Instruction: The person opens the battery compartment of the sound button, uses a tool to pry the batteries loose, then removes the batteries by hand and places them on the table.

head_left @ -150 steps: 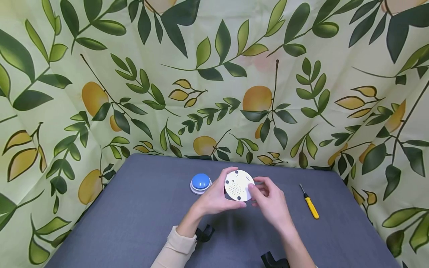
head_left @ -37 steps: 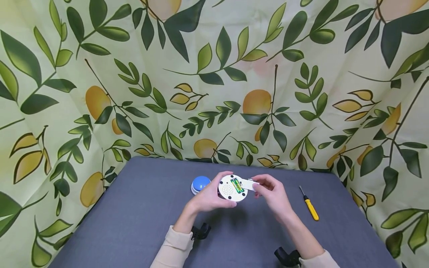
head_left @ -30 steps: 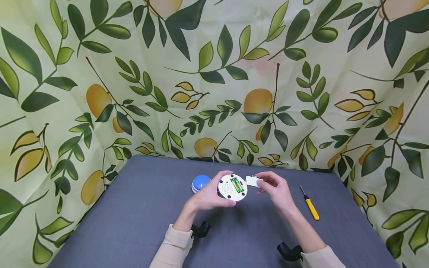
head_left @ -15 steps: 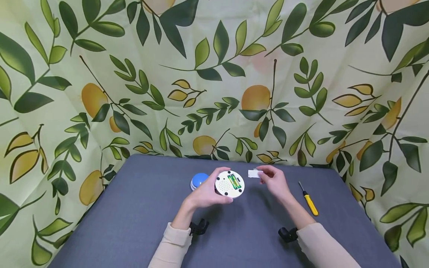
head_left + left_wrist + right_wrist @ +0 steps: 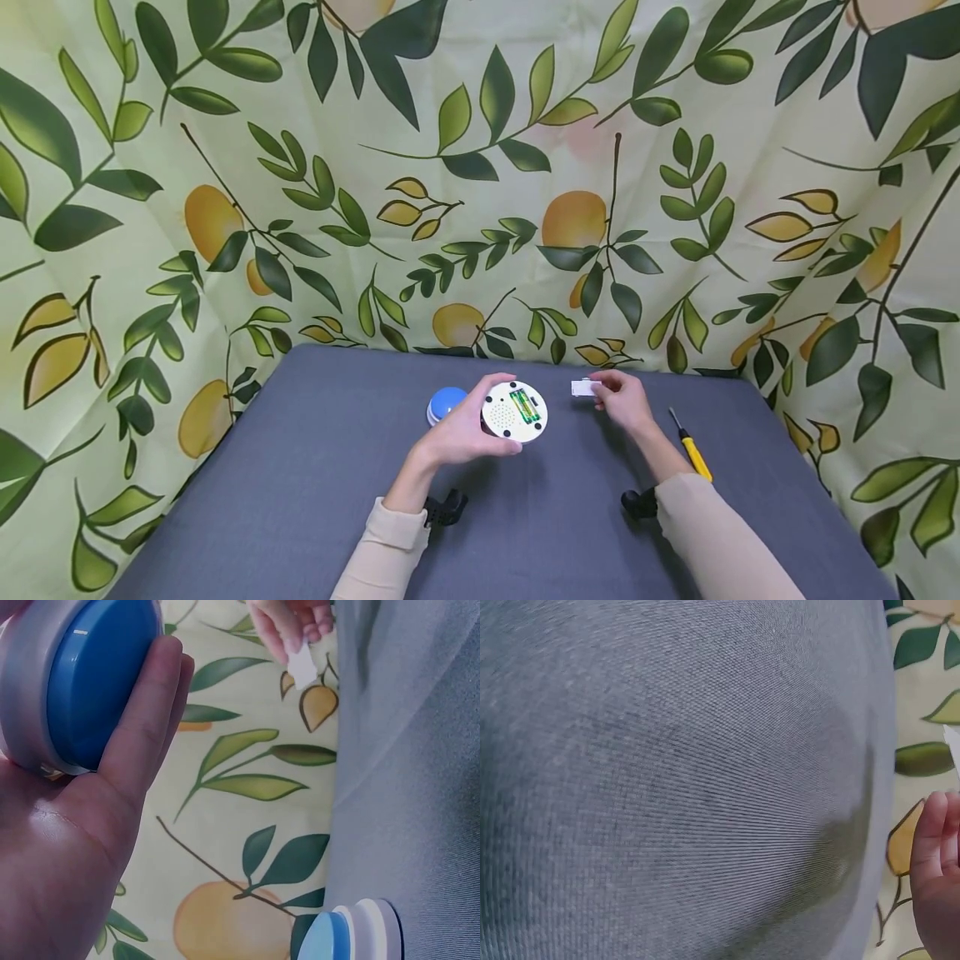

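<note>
My left hand grips a round white push button by its rim, underside facing up toward the head camera. Two green batteries sit in its uncovered compartment. The left wrist view shows the blue dome on the button's other face. Between thumb and fingers, my right hand pinches a small white battery cover, held off to the right of the button above the table. Only part of the right hand and a sliver of the cover enter the right wrist view.
A second blue push button stands on the grey table behind my left hand. To the right lies a screwdriver with a yellow handle, partly behind my right forearm. A leaf-patterned cloth hangs behind and at both sides.
The cover has come off the button, exposing the batteries. My right hand has carried it away to the right, while the left hand holds the button nearly still over the last half second.
</note>
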`<state>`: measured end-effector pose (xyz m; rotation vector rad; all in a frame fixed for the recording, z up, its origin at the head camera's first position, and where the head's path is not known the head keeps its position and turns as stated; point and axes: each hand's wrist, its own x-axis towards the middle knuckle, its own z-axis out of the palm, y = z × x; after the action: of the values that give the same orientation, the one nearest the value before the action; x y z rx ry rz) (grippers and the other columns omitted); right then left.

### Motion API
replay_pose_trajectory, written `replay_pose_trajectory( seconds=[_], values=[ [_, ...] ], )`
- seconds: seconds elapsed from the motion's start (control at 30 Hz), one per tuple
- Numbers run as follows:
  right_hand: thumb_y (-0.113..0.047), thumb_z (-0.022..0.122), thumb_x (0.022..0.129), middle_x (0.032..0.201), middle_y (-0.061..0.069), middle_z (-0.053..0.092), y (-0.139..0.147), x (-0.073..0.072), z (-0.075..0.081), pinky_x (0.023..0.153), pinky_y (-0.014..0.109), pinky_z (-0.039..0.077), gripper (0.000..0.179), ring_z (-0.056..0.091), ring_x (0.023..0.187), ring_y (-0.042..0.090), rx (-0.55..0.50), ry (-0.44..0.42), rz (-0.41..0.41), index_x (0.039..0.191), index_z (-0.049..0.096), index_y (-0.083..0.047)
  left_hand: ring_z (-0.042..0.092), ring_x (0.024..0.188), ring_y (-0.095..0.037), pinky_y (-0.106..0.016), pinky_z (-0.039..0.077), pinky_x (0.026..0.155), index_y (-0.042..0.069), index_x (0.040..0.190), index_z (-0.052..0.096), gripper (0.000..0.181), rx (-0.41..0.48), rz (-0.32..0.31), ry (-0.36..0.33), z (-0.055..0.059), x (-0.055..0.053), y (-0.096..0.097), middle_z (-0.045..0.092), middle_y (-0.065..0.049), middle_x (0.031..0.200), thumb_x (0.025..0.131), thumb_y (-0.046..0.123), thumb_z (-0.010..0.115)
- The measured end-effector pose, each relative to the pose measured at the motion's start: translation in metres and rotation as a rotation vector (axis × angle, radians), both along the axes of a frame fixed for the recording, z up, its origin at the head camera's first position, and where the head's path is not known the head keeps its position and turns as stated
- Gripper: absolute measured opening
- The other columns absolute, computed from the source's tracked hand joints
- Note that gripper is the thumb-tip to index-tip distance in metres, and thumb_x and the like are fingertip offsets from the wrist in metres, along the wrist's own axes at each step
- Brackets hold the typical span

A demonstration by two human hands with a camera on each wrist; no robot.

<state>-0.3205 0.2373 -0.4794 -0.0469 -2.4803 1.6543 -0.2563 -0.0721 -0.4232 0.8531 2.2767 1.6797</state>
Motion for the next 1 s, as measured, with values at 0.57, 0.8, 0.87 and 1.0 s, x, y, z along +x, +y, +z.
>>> replay_pose_trajectory(
  seconds=[0.57,0.8,0.87,1.0],
  values=[
    [0.0,0.061,0.095,0.088,0.015,0.062,0.011,-0.002,-0.02,0.064,0.028,0.051,0.019,0.061,0.074,0.021,0.227,-0.072,-0.057,0.109,0.069,0.01,0.057,0.108,-0.02,-0.037,0.049,0.09,0.029,0.15,0.037,0.091,-0.006,-0.011,0.005,-0.001,0.001,0.001,0.056,-0.005,0.123,0.074,0.021,0.086],
    [-0.004,0.066,0.092,0.088,0.016,0.066,0.012,-0.003,-0.023,0.076,0.044,0.044,0.014,0.058,0.085,0.032,0.467,-0.028,-0.061,0.1,0.072,0.005,0.057,0.108,-0.02,-0.037,0.049,0.09,0.029,0.15,0.037,0.092,-0.015,0.0,0.001,-0.002,0.002,0.001,0.056,-0.004,0.124,0.073,0.02,0.087],
    [-0.004,0.066,0.092,0.088,0.015,0.066,0.012,-0.004,-0.024,0.077,0.045,0.045,0.014,0.059,0.085,0.033,0.481,-0.027,-0.062,0.1,0.072,0.005,0.057,0.109,-0.02,-0.037,0.049,0.09,0.028,0.15,0.037,0.091,-0.013,-0.003,0.001,-0.001,0.002,0.001,0.056,-0.005,0.124,0.073,0.02,0.087],
    [-0.005,0.066,0.092,0.09,0.016,0.069,0.011,-0.007,-0.024,0.077,0.047,0.046,0.014,0.06,0.086,0.033,0.532,-0.025,-0.044,0.099,0.073,0.004,0.057,0.108,-0.02,-0.036,0.049,0.089,0.028,0.15,0.037,0.092,-0.008,-0.007,0.0,-0.001,0.001,0.001,0.056,-0.005,0.123,0.073,0.02,0.087]
  ],
)
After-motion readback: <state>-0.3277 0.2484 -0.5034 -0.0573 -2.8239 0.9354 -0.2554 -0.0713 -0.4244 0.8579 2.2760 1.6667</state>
